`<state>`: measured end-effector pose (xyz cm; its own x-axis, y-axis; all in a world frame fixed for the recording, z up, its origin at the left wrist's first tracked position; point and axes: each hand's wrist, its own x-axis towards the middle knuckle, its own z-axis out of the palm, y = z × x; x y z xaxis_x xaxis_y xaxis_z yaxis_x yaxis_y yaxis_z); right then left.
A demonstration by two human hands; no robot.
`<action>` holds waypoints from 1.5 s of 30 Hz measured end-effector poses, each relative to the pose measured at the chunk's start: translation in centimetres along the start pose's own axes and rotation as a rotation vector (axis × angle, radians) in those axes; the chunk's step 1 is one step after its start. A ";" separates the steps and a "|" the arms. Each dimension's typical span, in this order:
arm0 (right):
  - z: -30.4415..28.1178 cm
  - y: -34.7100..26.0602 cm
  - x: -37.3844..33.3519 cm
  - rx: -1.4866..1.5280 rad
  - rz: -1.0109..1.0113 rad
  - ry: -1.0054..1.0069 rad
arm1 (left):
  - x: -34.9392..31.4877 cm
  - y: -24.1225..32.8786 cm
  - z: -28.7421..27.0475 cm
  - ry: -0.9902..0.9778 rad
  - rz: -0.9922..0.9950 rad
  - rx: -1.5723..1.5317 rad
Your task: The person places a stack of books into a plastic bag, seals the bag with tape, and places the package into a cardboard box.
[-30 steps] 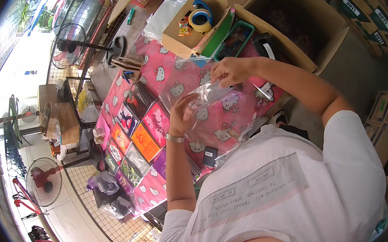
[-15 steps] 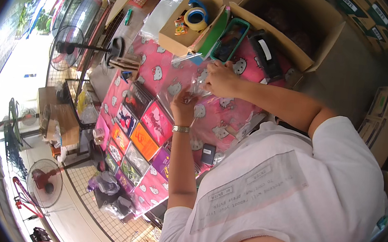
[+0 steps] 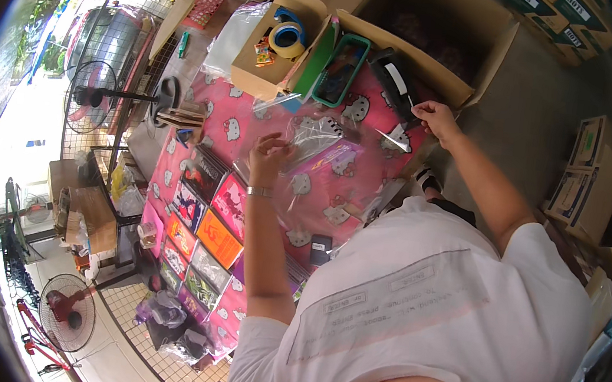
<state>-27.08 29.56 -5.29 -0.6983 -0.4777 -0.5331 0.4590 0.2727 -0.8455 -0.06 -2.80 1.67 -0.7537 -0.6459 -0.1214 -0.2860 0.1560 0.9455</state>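
Observation:
My left hand (image 3: 269,153) rests with its fingers apart at the left edge of a clear plastic sleeve (image 3: 312,136) on the pink patterned tablecloth. A purple strip (image 3: 333,157) shows in or under the film. My right hand (image 3: 438,123) reaches out to the near end of a black tape dispenser (image 3: 393,84). Thumb and forefinger are pinched together there, beside a small whitish glint; what they grip is too small to make out. Left of my left forearm lie rows of colourful flat cases, one of them orange (image 3: 219,238).
An open cardboard box (image 3: 255,74) with tape rolls and a green basket (image 3: 341,70) stand at the table's far side. Behind the dispenser is a large open carton (image 3: 494,69). A small black box (image 3: 321,249) lies near my body. Standing fans (image 3: 67,313) are at the left.
My right hand has left the plastic and moved right to the tape dispenser. My left hand has loosened, its fingers now spread at the film. The view has shifted slightly.

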 end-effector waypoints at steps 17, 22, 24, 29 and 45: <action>4.8 2.6 0.8 0.380 0.507 -0.888 | -1.8 0.7 2.7 0.226 -0.249 -0.433; 18.9 -14.1 3.7 -0.380 -0.504 -1.038 | -0.9 1.3 3.3 0.217 -0.254 -0.430; 23.3 -15.9 5.1 -0.731 -0.784 -1.005 | -1.0 1.3 3.2 0.242 -0.258 -0.412; 24.3 -10.8 8.8 -1.132 0.321 -1.326 | -1.0 2.1 3.5 0.209 -0.248 -0.427; 21.1 -10.9 -7.4 -0.602 -1.169 -0.861 | -15.2 -7.4 14.1 -0.117 -0.657 -1.133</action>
<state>-15.28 12.51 8.46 0.1103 -0.9107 0.3980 -0.5149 -0.3949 -0.7609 5.17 16.40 -7.79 -0.7281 -0.2830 -0.6243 -0.0086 -0.9070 0.4211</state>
